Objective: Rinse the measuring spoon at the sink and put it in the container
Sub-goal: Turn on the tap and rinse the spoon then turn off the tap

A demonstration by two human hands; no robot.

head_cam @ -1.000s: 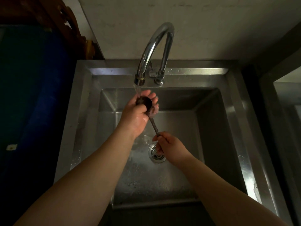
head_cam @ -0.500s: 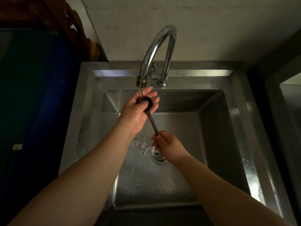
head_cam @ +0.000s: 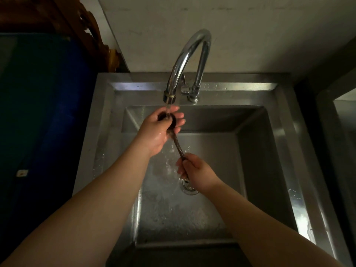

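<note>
Water runs from the tap [head_cam: 189, 60] at the far side of the steel sink [head_cam: 285, 151]. The measuring spoon [head_cam: 178, 145] is held over the sink, above the bottom and not touching it. Its dark round bowl sits right under the stream, up at the far end. Its thin handle slants down toward the near right.

The left hand [head_cam: 158, 132] is curled around the bowl of the spoon, fingers behind it and thumb on the near side, so it cups the bowl while the water hits it. The right hand [head_cam: 198, 172] is closed tight on the near end of the handle.

The rinse looks like it is in the middle, not done. The container is not in view, so I cannot say where the spoon will go after.

What could go wrong? Both hands are wet, and the handle is thin. If the right hand slips, the spoon could drop and clatter into the sink, close to the drain [head_cam: 189, 186] just below that hand. The water hits a round bowl, so it could splash out over the rim, and drops already sit on the sink floor. If the left hand covers the bowl too much, some dirt may stay inside
</note>
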